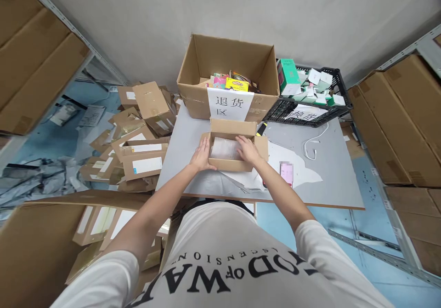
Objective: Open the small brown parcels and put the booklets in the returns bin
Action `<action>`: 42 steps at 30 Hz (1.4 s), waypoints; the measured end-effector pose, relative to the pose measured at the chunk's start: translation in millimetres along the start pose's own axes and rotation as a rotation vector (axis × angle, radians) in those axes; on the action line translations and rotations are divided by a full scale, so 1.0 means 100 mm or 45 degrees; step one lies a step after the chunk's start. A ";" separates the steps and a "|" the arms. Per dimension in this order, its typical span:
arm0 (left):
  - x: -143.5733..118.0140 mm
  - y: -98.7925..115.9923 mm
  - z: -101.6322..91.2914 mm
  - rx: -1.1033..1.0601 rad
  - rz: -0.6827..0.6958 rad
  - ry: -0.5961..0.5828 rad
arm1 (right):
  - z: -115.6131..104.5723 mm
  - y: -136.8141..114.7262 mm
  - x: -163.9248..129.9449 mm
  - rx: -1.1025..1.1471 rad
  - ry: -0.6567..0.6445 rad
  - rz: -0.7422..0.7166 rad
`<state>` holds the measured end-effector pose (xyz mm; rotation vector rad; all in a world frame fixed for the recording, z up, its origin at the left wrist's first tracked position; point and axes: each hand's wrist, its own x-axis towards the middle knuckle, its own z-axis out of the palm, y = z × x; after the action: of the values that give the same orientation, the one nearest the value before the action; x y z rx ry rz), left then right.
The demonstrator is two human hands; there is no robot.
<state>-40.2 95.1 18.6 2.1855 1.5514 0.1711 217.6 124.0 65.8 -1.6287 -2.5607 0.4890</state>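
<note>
Both hands flat, fingers apart, left hand [202, 155], right hand [246, 149], small cardboard box [230, 163] (flaps open).

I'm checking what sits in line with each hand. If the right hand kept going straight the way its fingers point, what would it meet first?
Probably the pale wrapped packet inside the small open box: the right hand reaches in with fingers pointing left across it. Depth is uncertain.

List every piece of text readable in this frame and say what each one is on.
"退货区": white paper sign on the front of the large open carton.
"OD of WA" and "ASCENSION", seen upside down and cut off: the person's white shirt.
Handwritten sheet on the black crate: too blurred to read.
Labels on the piled boxes at left: too small to read.
</note>
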 end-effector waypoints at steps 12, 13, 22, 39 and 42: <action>-0.04 0.13 -0.10 0.083 -0.110 -0.084 | 0.70 0.17 0.62 -0.224 -0.768 0.087; -0.04 0.12 -0.10 0.080 -0.108 -0.073 | 0.73 0.18 0.64 -0.262 -0.783 0.088; 0.03 0.12 -0.11 0.051 -0.144 -0.073 | 0.85 0.20 0.78 -0.425 -0.824 -0.051; -0.01 0.08 -0.04 -0.045 -0.140 -0.033 | 0.88 0.15 0.73 -0.368 -0.750 -0.134; 0.03 0.10 -0.06 -0.008 -0.178 -0.052 | 0.71 0.19 0.77 -0.302 -0.732 -0.112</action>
<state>-32.7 96.8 27.8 2.0537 1.6709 0.0865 184.6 184.4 -16.0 -1.6178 -3.1960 0.7676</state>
